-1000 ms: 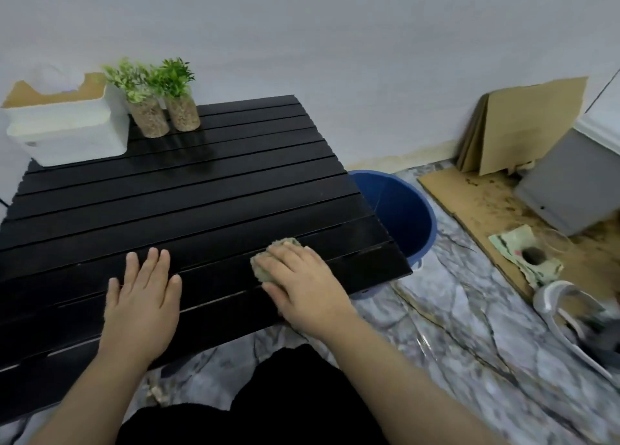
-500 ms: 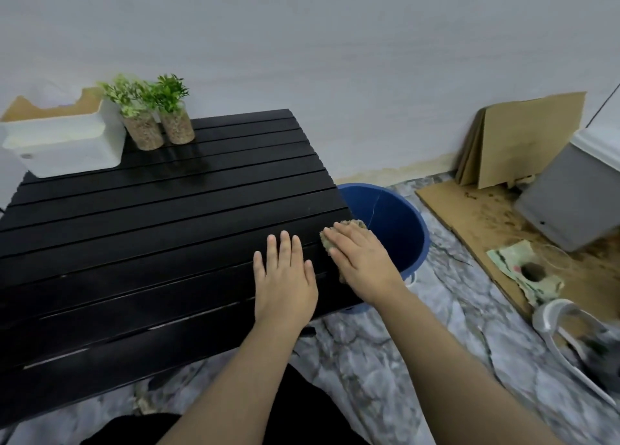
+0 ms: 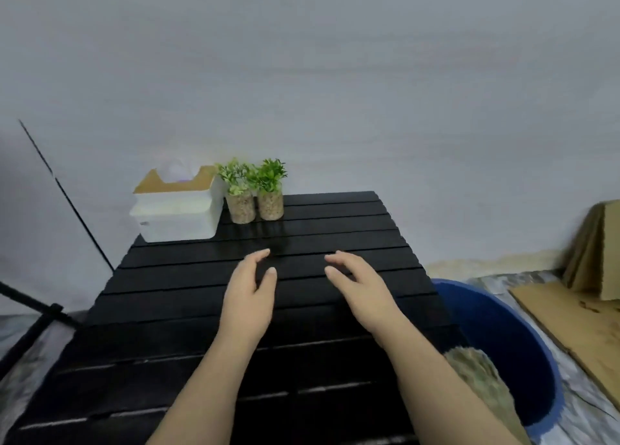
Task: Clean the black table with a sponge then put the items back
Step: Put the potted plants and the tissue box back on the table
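The black slatted table [image 3: 188, 327] fills the middle of the view. Above its centre hover my left hand [image 3: 250, 293] and my right hand [image 3: 360, 290], both with fingers apart and holding nothing, palms turned toward each other. The tan sponge [image 3: 479, 381] lies in the blue bucket [image 3: 523, 337] at the table's right side, partly behind my right forearm. At the far left corner stand a white tissue box [image 3: 177, 214] and two small potted plants [image 3: 255, 192], close together. My hands are a short way in front of the plants.
Flat and folded cardboard [image 3: 570, 307] lies on the marble floor to the right, past the bucket. A black stand leg [image 3: 30, 317] and a thin cable are on the left. A plain wall rises behind the table.
My right hand has let go of the sponge, which now lies in the bucket. Both hands have moved to the table's middle, toward the plants. The view has shifted up and left.
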